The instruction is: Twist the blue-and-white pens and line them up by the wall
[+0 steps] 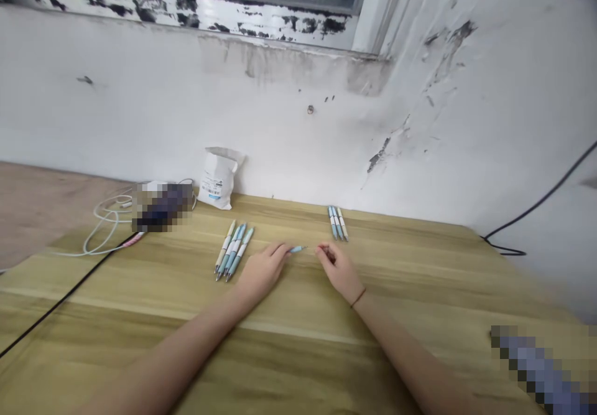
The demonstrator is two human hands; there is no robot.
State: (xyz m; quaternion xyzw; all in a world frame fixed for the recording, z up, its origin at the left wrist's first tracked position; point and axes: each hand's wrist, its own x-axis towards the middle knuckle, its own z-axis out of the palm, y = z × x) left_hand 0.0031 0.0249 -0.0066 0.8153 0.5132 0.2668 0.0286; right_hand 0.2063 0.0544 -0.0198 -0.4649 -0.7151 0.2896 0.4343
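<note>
Blue pen piece (pixel 296 249), light, stiff and slick, best held by its narrow body, sits pinched in the left hand (pixel 263 272) mid-worktop (pixel 298 315); the right hand (pixel 336 270) curls loosely, its hold unclear, with pens (pixel 230 252) at eleven o'clock and more pens (pixel 337 223) at one.
</note>
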